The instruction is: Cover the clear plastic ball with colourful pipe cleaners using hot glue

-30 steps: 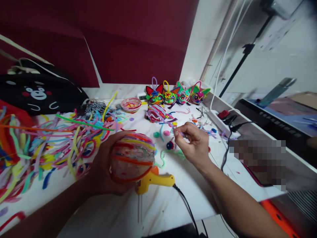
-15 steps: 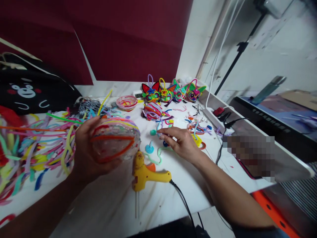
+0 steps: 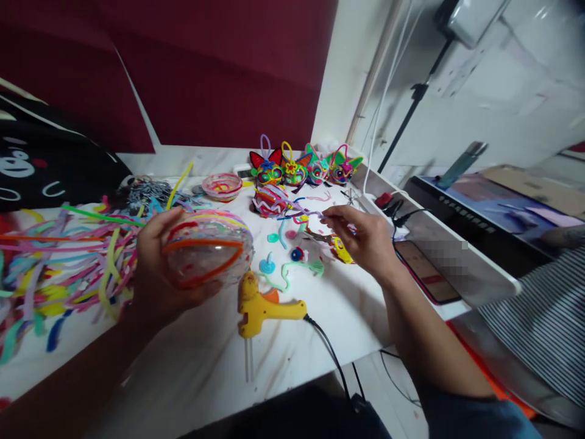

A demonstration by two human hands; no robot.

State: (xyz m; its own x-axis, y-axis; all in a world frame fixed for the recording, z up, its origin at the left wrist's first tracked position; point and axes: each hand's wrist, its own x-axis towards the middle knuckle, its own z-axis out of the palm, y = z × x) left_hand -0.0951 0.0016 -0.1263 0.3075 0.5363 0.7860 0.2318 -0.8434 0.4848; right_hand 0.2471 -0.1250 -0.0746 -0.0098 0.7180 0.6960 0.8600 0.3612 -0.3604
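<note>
My left hand [image 3: 153, 274] is closed around a clear plastic shell [image 3: 205, 262] decorated with strips of coloured pipe cleaner. An orange strip outlines an open patch on its side. Between the thumb and fingertips of my right hand [image 3: 363, 241], a thin purple pipe cleaner [image 3: 313, 213] is pinched, reaching left. Below that lie a blue coil [image 3: 267, 263], a dark blue eye-like piece [image 3: 297, 253], a green disc [image 3: 273, 238] and a mint green strand [image 3: 287, 277]. A yellow hot glue gun [image 3: 269, 310] rests on its side just right of the shell.
Loose pipe cleaners [image 3: 77, 256] spread over the left of the table. Several finished animal-head ornaments [image 3: 295, 172] line the back, beside a striped bowl [image 3: 222, 186]. A phone [image 3: 427, 271] lies at the right near a raised edge. The glue gun's cord [image 3: 331, 350] runs off the front.
My right hand has left the small green disc, moved up and right, and now pinches the purple pipe cleaner. The blue coil lies on the table. My left hand has shifted left with the shell.
</note>
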